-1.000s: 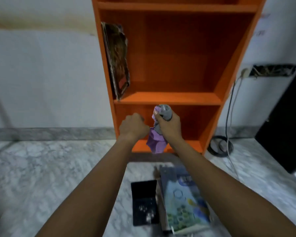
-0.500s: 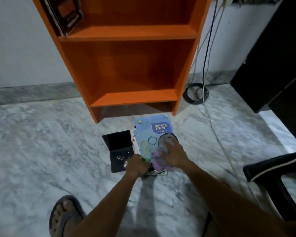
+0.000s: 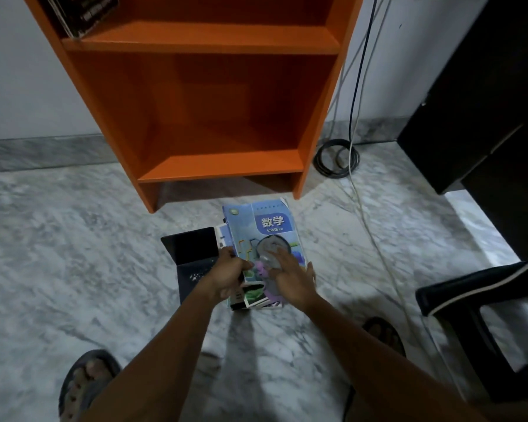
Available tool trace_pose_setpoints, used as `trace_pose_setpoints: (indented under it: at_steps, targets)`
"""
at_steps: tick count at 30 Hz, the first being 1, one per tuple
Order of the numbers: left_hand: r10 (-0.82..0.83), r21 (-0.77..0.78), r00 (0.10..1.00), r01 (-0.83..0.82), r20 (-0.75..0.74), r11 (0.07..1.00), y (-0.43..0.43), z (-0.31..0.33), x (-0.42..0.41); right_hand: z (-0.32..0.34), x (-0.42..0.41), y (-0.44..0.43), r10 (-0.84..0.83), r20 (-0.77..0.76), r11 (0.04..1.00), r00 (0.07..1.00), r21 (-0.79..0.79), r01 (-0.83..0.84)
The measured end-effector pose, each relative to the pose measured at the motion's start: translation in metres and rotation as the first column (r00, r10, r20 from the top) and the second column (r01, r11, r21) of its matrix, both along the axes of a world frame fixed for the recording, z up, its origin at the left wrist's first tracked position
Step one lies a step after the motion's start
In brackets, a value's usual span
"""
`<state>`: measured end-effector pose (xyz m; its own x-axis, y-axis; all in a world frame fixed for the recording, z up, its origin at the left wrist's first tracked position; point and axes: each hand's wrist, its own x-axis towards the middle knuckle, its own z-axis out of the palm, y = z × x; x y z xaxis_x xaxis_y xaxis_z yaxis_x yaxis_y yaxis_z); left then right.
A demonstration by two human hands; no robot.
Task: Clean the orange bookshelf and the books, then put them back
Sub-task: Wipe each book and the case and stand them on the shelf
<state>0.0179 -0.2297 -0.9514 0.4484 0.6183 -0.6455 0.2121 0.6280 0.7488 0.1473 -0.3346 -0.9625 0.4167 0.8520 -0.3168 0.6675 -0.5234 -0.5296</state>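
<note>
Pressing cloth [image 3: 262,269] on blue book [image 3: 267,226], right hand [image 3: 291,281] flat-fingered; left hand [image 3: 226,273] grips its edge; dark books [image 3: 84,10] on bookshelf [image 3: 226,166].

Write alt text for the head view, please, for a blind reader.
The right hand presses a grey-purple cloth onto a blue textbook topping a floor stack; the left hand grips the book's edge. An orange bookshelf stands behind.

Book stack [image 3: 265,229] on floor [image 3: 73,254] before bookshelf [image 3: 220,166]
</note>
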Motion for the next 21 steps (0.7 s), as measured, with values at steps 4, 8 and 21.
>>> trace_pose_setpoints:
  at_steps: [4, 8, 21]
  targets:
    - [-0.059, 0.027, 0.978, 0.054, 0.199, 0.998, 0.004, 0.020, -0.009, 0.017, -0.014, 0.017, -0.081, -0.334, 0.970, 0.939, 0.190, 0.151]
    - [-0.186, 0.116, 0.958, 0.164, 0.219, 0.980, 0.004, 0.048, -0.015, 0.042, -0.026, 0.041, 0.023, -0.452, 0.880, 0.892, 0.432, 0.196]
    - [-0.386, 0.294, 0.844, 0.288, 0.372, 0.912, -0.006, 0.142, -0.043, 0.103, 0.041, 0.067, -0.397, -0.348, 0.722, 0.849, 0.454, 0.523]
